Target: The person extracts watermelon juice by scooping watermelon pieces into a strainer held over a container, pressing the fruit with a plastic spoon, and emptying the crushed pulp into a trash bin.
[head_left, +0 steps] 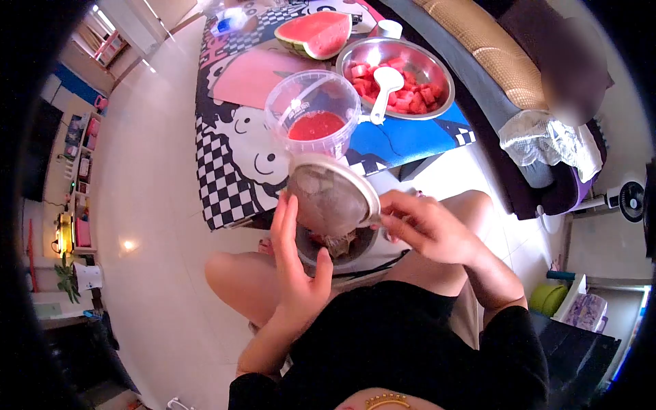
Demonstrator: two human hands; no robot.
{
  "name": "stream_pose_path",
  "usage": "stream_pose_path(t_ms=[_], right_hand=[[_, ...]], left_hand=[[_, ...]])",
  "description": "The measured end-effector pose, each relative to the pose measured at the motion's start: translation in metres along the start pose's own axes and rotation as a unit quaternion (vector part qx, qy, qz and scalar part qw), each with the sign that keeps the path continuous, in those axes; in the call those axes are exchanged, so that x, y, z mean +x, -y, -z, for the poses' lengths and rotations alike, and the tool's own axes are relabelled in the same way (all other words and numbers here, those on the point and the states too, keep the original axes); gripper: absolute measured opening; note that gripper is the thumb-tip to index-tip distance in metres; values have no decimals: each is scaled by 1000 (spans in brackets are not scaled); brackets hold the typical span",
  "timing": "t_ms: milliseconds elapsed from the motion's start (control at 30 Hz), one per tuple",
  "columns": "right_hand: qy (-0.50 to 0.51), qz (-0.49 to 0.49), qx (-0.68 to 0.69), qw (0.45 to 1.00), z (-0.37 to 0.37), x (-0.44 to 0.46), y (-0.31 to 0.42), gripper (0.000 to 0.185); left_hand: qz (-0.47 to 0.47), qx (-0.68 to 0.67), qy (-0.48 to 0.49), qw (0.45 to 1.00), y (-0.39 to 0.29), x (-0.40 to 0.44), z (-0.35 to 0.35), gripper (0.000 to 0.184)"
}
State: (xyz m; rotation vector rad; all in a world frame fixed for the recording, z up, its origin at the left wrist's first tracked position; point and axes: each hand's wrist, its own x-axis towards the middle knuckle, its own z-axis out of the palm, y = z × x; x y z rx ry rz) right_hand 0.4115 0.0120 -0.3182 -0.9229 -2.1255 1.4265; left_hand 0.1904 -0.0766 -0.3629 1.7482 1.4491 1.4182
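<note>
My right hand [430, 229] grips the handle of a fine-mesh strainer [331, 195], which is tilted on its side between my knees. My left hand [297, 273] has its fingers stretched out along the strainer's left side; whether they touch it I cannot tell. Under the strainer is a dark round bin [348, 256] with scraps inside, partly hidden. Just beyond, on the table, a clear plastic bucket [314, 96] holds red watermelon juice [316, 126]. A steel bowl [441, 102] of watermelon chunks [413, 96] stands behind it, with a white ladle-like scoop [388, 85] resting on top.
A large cut watermelon piece [318, 34] lies on the patterned table [232, 150], beside a white cup [389, 29]. To the right is a sofa [471, 48] with a white cloth [547, 140] on it. Farther right stands a fan [629, 201]. Tiled floor [157, 205] stretches left.
</note>
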Motion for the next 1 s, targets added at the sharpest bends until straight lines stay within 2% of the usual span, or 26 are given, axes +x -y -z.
stream_pose_path(t_ms=[33,67,133,167,267,300,400,467,533,600,667,700,833,1000], right_hand=[[-31,27,17,999,4,6,6,18],[-27,-8,46,999,13,11,23,17],[-53,55,16,997,26,27,35,17],[-67,29,-4,997,31,32,47,17],[-135,97,-56,985,40,59,41,17],[-158,89,-69,981,41,66,47,18],[-223,106,-143,958,39,91,33,20],[-264,120,-179,940,32,108,8,19],[-284,116,-231,923,26,114,-1,18],[-286,123,-240,919,20,119,-9,17],[-286,138,-277,907,14,121,-10,18],[-290,127,-280,906,12,123,-9,19],[-299,103,-303,899,8,127,-5,21],[-297,115,-315,894,3,133,-11,25]], left_hand=[[-9,7,-6,1000,-6,11,4,68],[-34,9,-13,999,-7,23,8,68],[-86,11,-27,996,-6,50,14,68],[-103,-35,-41,993,-6,63,14,66],[-96,-101,-44,989,3,105,21,70],[-84,-113,-33,989,10,116,23,77],[-60,-91,-52,993,43,149,22,77],[-74,38,-103,991,68,163,19,65],[-64,60,-122,989,84,164,9,62],[-69,73,-120,988,99,162,-6,70],[-2,52,-124,991,94,160,-19,78],[1,71,-118,990,93,162,-20,84],[-24,23,-165,986,89,180,-18,87],[-52,-17,-90,994,107,190,-2,90]])
